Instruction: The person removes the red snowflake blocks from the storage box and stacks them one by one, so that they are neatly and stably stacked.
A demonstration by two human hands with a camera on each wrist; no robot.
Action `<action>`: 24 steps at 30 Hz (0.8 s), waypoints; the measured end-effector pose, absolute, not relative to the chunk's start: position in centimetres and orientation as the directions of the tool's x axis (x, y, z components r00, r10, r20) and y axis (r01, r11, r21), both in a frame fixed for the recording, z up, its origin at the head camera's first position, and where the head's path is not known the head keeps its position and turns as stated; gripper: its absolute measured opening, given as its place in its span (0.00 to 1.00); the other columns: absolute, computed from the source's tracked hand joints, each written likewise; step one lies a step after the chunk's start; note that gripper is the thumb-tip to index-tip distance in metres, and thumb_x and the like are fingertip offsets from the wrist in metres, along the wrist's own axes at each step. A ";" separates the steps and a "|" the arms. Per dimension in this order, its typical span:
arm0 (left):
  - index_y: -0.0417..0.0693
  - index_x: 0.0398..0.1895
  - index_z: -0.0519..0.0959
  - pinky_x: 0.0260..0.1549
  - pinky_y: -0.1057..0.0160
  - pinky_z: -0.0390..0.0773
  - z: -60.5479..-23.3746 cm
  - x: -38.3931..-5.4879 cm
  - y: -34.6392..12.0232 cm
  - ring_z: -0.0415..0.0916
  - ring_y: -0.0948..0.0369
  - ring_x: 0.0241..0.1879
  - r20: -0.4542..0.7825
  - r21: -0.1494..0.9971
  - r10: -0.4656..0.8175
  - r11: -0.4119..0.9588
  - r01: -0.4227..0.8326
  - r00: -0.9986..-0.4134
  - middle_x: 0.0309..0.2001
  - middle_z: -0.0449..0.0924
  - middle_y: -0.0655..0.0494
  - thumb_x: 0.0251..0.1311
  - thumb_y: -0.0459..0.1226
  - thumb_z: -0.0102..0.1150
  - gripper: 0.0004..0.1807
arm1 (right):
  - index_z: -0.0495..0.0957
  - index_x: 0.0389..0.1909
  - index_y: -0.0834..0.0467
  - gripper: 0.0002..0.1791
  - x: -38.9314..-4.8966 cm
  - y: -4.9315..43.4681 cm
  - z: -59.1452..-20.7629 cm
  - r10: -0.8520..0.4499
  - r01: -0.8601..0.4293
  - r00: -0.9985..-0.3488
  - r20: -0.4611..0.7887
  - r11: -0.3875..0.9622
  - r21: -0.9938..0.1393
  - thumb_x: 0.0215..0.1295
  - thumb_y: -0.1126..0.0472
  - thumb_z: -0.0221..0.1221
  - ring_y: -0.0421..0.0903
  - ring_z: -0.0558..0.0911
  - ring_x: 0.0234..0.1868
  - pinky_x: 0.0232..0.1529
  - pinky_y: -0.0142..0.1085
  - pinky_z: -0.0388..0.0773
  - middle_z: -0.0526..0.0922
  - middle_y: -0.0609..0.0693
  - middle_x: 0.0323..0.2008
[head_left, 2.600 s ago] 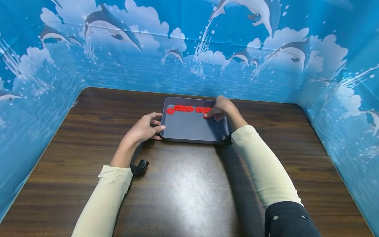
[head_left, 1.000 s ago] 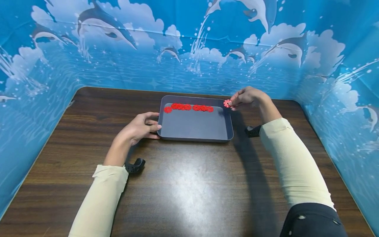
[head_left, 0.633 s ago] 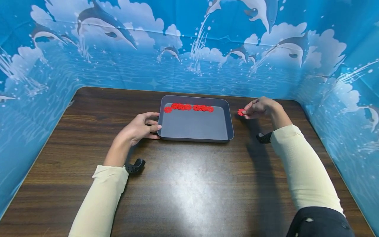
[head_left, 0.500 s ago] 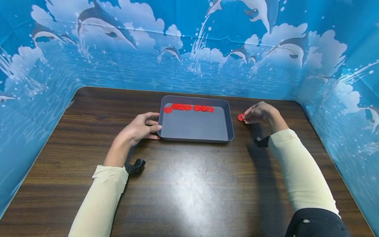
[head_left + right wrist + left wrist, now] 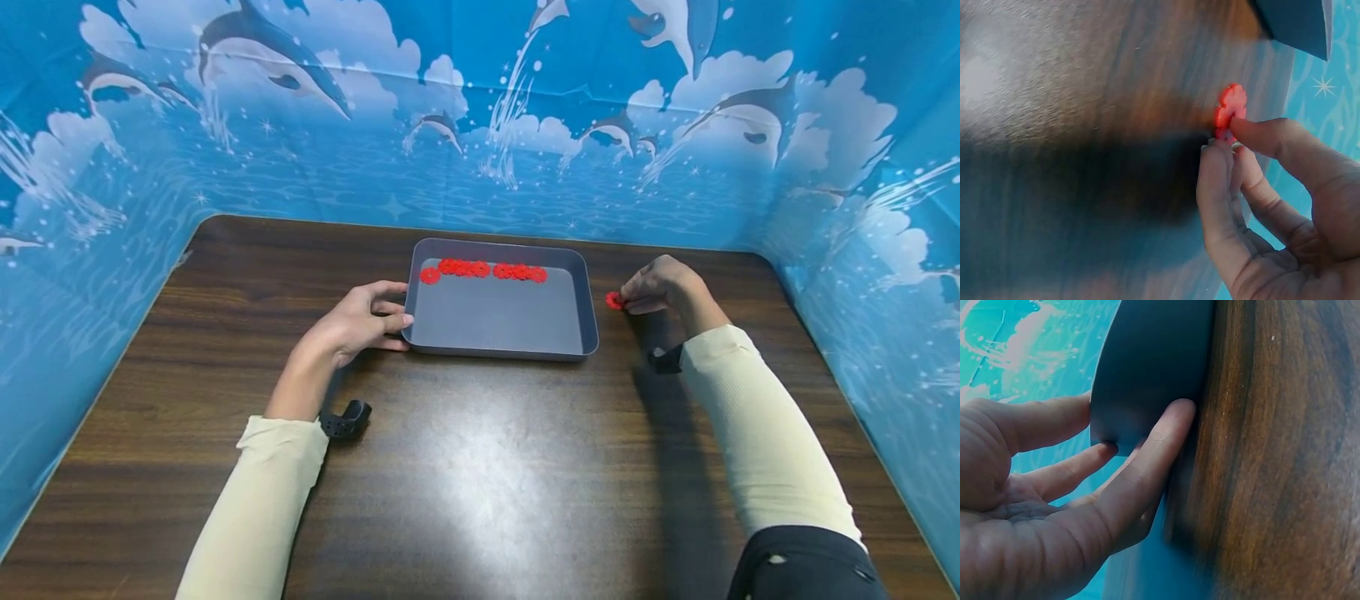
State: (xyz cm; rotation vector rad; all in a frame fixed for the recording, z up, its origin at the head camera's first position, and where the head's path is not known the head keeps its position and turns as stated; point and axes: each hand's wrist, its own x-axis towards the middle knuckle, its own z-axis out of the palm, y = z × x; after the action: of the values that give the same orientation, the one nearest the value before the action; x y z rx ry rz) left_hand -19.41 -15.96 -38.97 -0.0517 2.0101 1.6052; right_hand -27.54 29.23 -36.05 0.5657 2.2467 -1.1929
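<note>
My right hand (image 5: 660,285) pinches a red snowflake-shaped plastic disc (image 5: 1232,107) between thumb and fingertips, low over the table to the right of the tray. In the right wrist view the disc stands tilted nearly on edge, its lower part hidden by the fingertips. A shallow grey rectangular tray (image 5: 502,325) lies at the back middle. My left hand (image 5: 360,321) touches its left side with fingers loosely extended; in the left wrist view the thumb (image 5: 1175,422) presses the outer wall. Several more red discs (image 5: 463,267) lie in a row along the tray's far side.
The dark wooden table (image 5: 480,483) reaches toward the front. A blue dolphin-printed curtain (image 5: 480,117) hangs round its back and sides. Black bands (image 5: 347,421) sit on both wrists.
My right hand has lifted a disc from the tray, carried it over the right rim and lowered it toward the table, where it has tilted. The left hand stays at the tray.
</note>
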 end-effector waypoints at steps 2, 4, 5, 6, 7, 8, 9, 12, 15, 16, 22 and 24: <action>0.49 0.89 0.50 0.57 0.53 0.91 -38.8 -19.5 -16.1 0.78 0.39 0.66 -0.441 0.888 0.306 0.288 -0.359 -0.844 0.77 0.63 0.32 0.81 0.30 0.54 0.39 | 0.85 0.49 0.69 0.07 -27.8 28.7 -35.5 0.095 0.557 -0.786 -0.611 0.539 -0.632 0.74 0.73 0.63 0.42 0.90 0.32 0.52 0.42 0.93 0.87 0.49 0.29; 0.48 0.89 0.50 0.57 0.54 0.91 -38.7 -19.5 -16.1 0.78 0.39 0.66 -0.440 0.887 0.303 0.293 -0.356 -0.846 0.77 0.63 0.32 0.81 0.30 0.54 0.39 | 0.84 0.52 0.69 0.09 -28.1 28.1 -34.8 0.072 0.534 -0.796 -0.601 0.552 -0.641 0.76 0.71 0.62 0.42 0.90 0.32 0.57 0.45 0.92 0.87 0.49 0.30; 0.48 0.89 0.50 0.56 0.54 0.91 -38.6 -19.5 -16.2 0.78 0.39 0.66 -0.440 0.887 0.300 0.295 -0.356 -0.846 0.77 0.63 0.32 0.81 0.30 0.54 0.39 | 0.84 0.53 0.70 0.10 -28.4 27.7 -34.4 0.057 0.521 -0.799 -0.598 0.562 -0.642 0.77 0.70 0.62 0.42 0.90 0.32 0.59 0.46 0.91 0.87 0.48 0.30; 0.48 0.89 0.50 0.56 0.54 0.91 -38.6 -19.5 -16.2 0.78 0.39 0.66 -0.441 0.886 0.298 0.296 -0.357 -0.847 0.77 0.63 0.32 0.81 0.30 0.54 0.39 | 0.83 0.55 0.70 0.11 -28.5 27.3 -34.0 0.045 0.502 -0.806 -0.590 0.580 -0.642 0.77 0.69 0.61 0.41 0.90 0.33 0.61 0.48 0.90 0.87 0.48 0.31; 0.48 0.89 0.50 0.56 0.55 0.91 -38.6 -19.5 -16.2 0.78 0.40 0.66 -0.440 0.886 0.297 0.297 -0.356 -0.847 0.77 0.63 0.32 0.81 0.30 0.54 0.39 | 0.82 0.57 0.70 0.13 -28.7 26.9 -33.6 0.036 0.490 -0.810 -0.585 0.589 -0.643 0.78 0.69 0.62 0.41 0.90 0.33 0.62 0.48 0.89 0.87 0.48 0.31; 0.48 0.89 0.51 0.56 0.55 0.91 -38.6 -19.5 -16.2 0.78 0.40 0.66 -0.442 0.885 0.296 0.296 -0.358 -0.847 0.77 0.63 0.32 0.81 0.30 0.54 0.39 | 0.82 0.58 0.70 0.14 -28.9 26.4 -33.2 0.029 0.485 -0.812 -0.583 0.591 -0.645 0.78 0.68 0.62 0.41 0.90 0.33 0.63 0.49 0.89 0.88 0.48 0.32; 0.49 0.89 0.51 0.56 0.55 0.91 -38.6 -19.5 -16.2 0.78 0.40 0.66 -0.443 0.885 0.296 0.295 -0.359 -0.846 0.77 0.63 0.32 0.81 0.30 0.54 0.39 | 0.82 0.58 0.70 0.14 -29.1 25.9 -32.9 0.029 0.478 -0.814 -0.579 0.599 -0.642 0.77 0.68 0.63 0.41 0.90 0.33 0.63 0.48 0.89 0.88 0.48 0.31; 0.49 0.89 0.51 0.56 0.55 0.91 -38.6 -19.5 -16.3 0.78 0.40 0.66 -0.441 0.886 0.297 0.292 -0.359 -0.847 0.77 0.62 0.32 0.81 0.30 0.54 0.39 | 0.83 0.57 0.69 0.14 -29.6 24.2 -32.1 0.026 0.463 -0.823 -0.567 0.609 -0.644 0.76 0.69 0.64 0.42 0.90 0.31 0.59 0.46 0.91 0.88 0.49 0.29; 0.49 0.89 0.51 0.56 0.55 0.91 -38.6 -19.5 -16.3 0.78 0.40 0.66 -0.440 0.887 0.296 0.291 -0.359 -0.848 0.77 0.63 0.32 0.81 0.30 0.54 0.39 | 0.85 0.55 0.69 0.12 -30.1 22.5 -31.8 0.031 0.456 -0.830 -0.557 0.612 -0.646 0.75 0.69 0.65 0.42 0.90 0.30 0.53 0.42 0.93 0.89 0.50 0.27; 0.49 0.89 0.51 0.56 0.55 0.91 -38.7 -19.5 -16.3 0.78 0.40 0.66 -0.440 0.887 0.295 0.290 -0.359 -0.848 0.77 0.63 0.32 0.81 0.30 0.54 0.39 | 0.85 0.55 0.69 0.12 -30.2 22.0 -31.7 0.025 0.457 -0.829 -0.559 0.607 -0.650 0.75 0.69 0.65 0.42 0.90 0.30 0.53 0.43 0.93 0.89 0.50 0.27; 0.48 0.88 0.51 0.56 0.55 0.92 -38.9 -19.4 -16.0 0.78 0.40 0.66 -0.446 0.883 0.293 0.297 -0.363 -0.846 0.76 0.64 0.32 0.81 0.30 0.53 0.38 | 0.82 0.61 0.72 0.17 -30.2 19.2 -32.6 -0.040 0.468 -0.808 -0.588 0.564 -0.681 0.77 0.69 0.62 0.48 0.92 0.38 0.63 0.49 0.89 0.92 0.57 0.41; 0.48 0.88 0.51 0.56 0.55 0.92 -38.9 -19.4 -15.9 0.79 0.40 0.66 -0.446 0.883 0.293 0.299 -0.362 -0.846 0.76 0.65 0.32 0.81 0.30 0.54 0.38 | 0.81 0.63 0.73 0.18 -30.2 18.6 -33.2 -0.058 0.464 -0.802 -0.595 0.568 -0.680 0.78 0.69 0.61 0.48 0.92 0.38 0.62 0.49 0.89 0.93 0.59 0.43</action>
State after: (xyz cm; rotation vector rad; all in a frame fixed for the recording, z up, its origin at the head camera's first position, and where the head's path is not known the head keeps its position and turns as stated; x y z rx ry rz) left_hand -19.36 -15.92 -38.91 -0.0610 2.0323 1.5889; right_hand -30.21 18.60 -33.18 0.3236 2.2307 -1.1966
